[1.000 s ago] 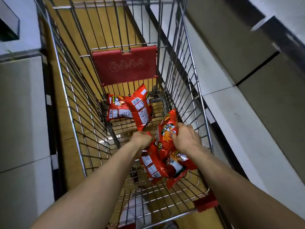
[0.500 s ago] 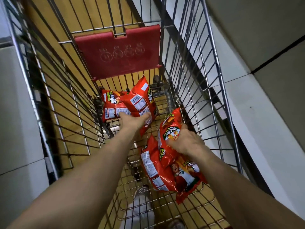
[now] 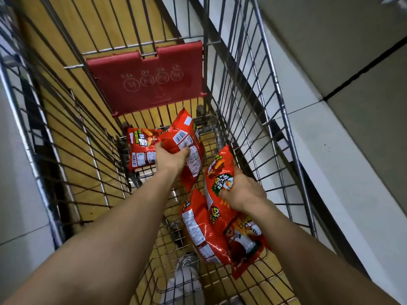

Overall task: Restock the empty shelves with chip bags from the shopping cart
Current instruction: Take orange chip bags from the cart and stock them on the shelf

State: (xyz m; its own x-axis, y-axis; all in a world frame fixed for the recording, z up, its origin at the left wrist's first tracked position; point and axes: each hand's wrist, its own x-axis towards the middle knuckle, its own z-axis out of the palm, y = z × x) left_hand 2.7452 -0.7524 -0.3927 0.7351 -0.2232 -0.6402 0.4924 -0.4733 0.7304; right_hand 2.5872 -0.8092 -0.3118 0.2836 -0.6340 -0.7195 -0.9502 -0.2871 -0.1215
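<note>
Left grip (image 3: 170, 158) has curled round far bag (image 3: 187, 137); right grip (image 3: 242, 192) clamps bunched bags (image 3: 202, 227).

In the cart (image 3: 242, 84), far bags (image 3: 141, 155) sit left of near bags (image 3: 202, 230); seat flap (image 3: 145, 80) behind.

Both arms are bare along all their visible length. The left forearm (image 3: 123, 216) is slim and smooth, tapering to a narrow wrist. The right forearm (image 3: 308, 249) looks broader, being nearer the lens. The right grip (image 3: 240, 194) shows knuckles and a raised wrist bone on its back; the left grip (image 3: 170, 158) is smaller in the view, its back smooth. Low in the view is one pale shoe (image 3: 187, 282), white with a greyer toe, blurred.
</note>
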